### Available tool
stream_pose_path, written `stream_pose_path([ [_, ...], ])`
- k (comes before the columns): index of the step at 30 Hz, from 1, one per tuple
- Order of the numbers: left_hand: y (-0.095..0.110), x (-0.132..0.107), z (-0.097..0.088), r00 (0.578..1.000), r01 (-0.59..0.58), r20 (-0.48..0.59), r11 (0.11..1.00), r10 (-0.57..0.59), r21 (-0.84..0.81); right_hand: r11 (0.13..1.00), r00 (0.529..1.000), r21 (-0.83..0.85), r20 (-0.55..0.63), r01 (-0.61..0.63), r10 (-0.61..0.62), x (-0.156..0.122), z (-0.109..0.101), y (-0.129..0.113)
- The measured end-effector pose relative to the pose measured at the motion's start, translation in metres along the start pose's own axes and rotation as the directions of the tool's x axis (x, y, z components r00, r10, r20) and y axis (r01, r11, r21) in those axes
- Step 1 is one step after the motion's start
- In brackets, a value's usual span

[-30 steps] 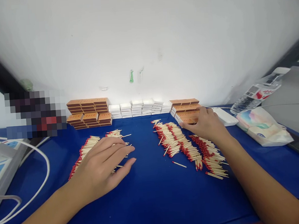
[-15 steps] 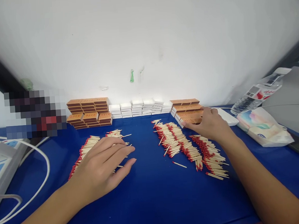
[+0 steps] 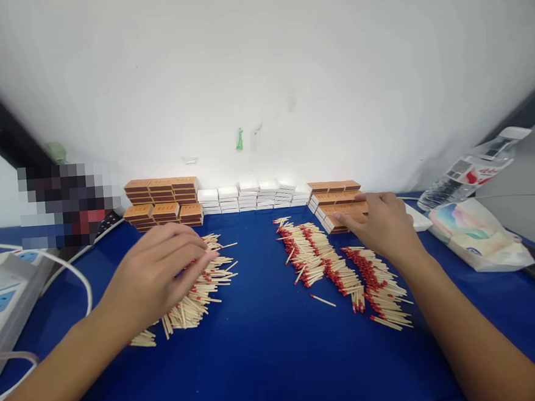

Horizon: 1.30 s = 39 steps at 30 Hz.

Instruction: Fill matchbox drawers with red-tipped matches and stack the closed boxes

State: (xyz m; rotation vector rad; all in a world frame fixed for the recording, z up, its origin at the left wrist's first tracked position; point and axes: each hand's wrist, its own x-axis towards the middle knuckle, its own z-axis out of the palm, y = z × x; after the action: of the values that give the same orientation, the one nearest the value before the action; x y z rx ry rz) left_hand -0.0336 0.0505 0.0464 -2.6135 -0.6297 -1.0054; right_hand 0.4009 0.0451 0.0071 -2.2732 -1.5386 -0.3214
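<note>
My left hand (image 3: 162,272) hovers over the left heap of matches (image 3: 199,300), palm down, fingers loosely bent and thumb apart, nothing visible in it. The hand covers part of that heap. At the back right, my right hand (image 3: 381,223) is at the right end of a stack of orange matchboxes (image 3: 341,209). Its thumb lies along the front and its fingertips reach farther back, spread apart; whether they press on a box is hard to see. Red-headed matches lie in a middle-right heap (image 3: 302,247) and a right heap (image 3: 384,290), the latter below my right wrist.
Another matchbox stack (image 3: 161,189) stands back left, with white box trays (image 3: 249,199) between the stacks against the wall. A single match (image 3: 323,300) lies apart. Right are a tissue pack (image 3: 481,240) and plastic bottle (image 3: 471,171); left, a power strip (image 3: 4,304) with white cables.
My left hand has moved back and left, uncovering more of the left heap. My right thumb has slid slightly right along the matchbox stack. The view has shifted a little.
</note>
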Motion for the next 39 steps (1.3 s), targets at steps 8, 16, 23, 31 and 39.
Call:
stream_pose_path([
  [8,-0.037,-0.013,0.006,0.992,0.103,0.049,0.972,-0.116,0.209,0.993,0.992,0.064,-0.089,0.094,-0.088,-0.004,-0.005,-0.007],
  [16,-0.058,-0.021,0.000,0.974,0.185,0.050,0.906,-0.220,0.380,0.979,0.976,0.108,-0.153,0.173,-0.155,-0.005,-0.006,-0.011],
  [23,-0.064,0.016,0.016,0.925,0.167,0.245,0.890,-0.291,0.425,0.955,0.954,0.155,-0.207,0.252,-0.218,-0.003,0.004,-0.012],
  [31,-0.093,0.073,0.054,0.915,0.099,0.308,0.883,-0.262,0.459,0.938,0.951,0.232,-0.233,0.256,-0.202,0.004,0.012,-0.008],
  [39,-0.097,0.097,0.082,0.921,0.056,0.336,0.922,-0.196,0.383,0.924,0.944,0.263,-0.255,0.278,-0.211,0.004,0.011,-0.011],
])
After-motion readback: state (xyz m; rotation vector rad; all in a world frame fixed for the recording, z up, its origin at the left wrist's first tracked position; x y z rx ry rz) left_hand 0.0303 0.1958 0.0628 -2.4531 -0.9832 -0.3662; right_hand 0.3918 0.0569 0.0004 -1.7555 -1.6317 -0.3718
